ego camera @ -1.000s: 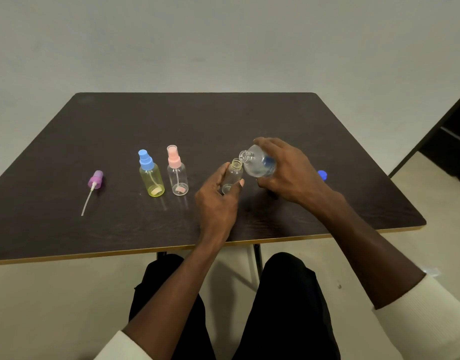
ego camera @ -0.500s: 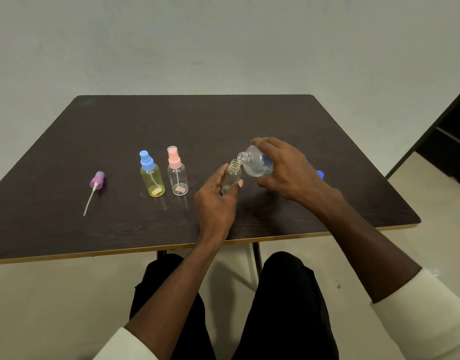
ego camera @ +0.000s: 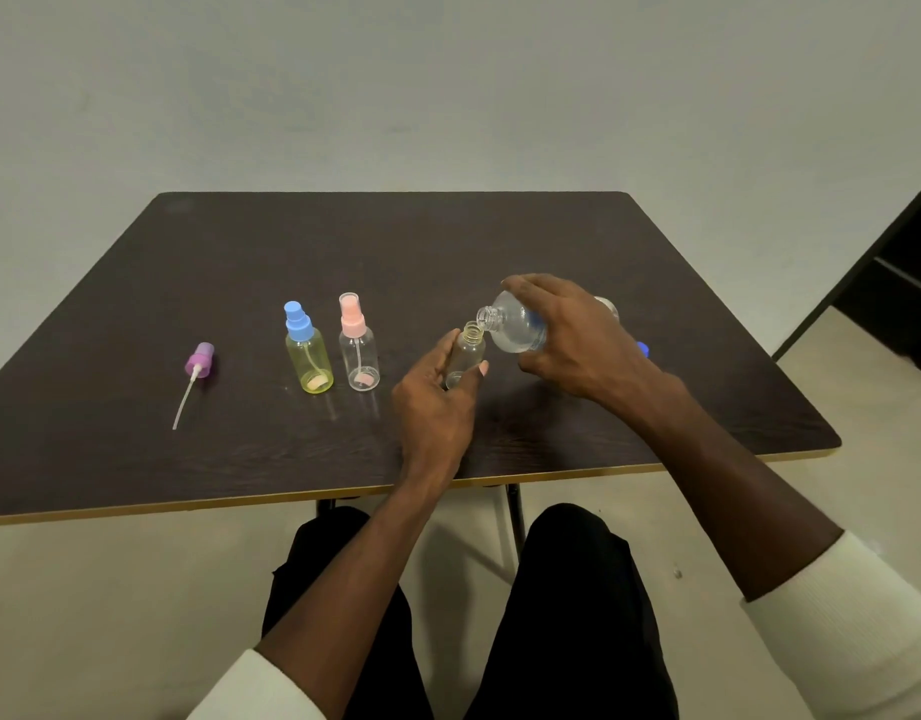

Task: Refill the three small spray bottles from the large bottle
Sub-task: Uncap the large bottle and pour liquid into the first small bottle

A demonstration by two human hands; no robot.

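Note:
My left hand [ego camera: 437, 407] grips a small clear spray bottle [ego camera: 467, 356] with its top off, standing near the table's middle. My right hand [ego camera: 572, 340] holds the large clear bottle [ego camera: 515, 327] tipped on its side, its open mouth just above and right of the small bottle's neck. To the left stand a yellow spray bottle with a blue top [ego camera: 307, 350] and a clear one with a pink top [ego camera: 358, 350], both upright and capped. A purple spray top with its tube [ego camera: 195, 374] lies at the far left.
A blue cap [ego camera: 641, 348] lies on the dark table [ego camera: 344, 252] behind my right wrist. The table's front edge runs just above my knees. A dark doorway or cabinet stands at the far right.
The large bottle's mouth has dropped closer to the small bottle's neck. Both hands stay in almost the same place.

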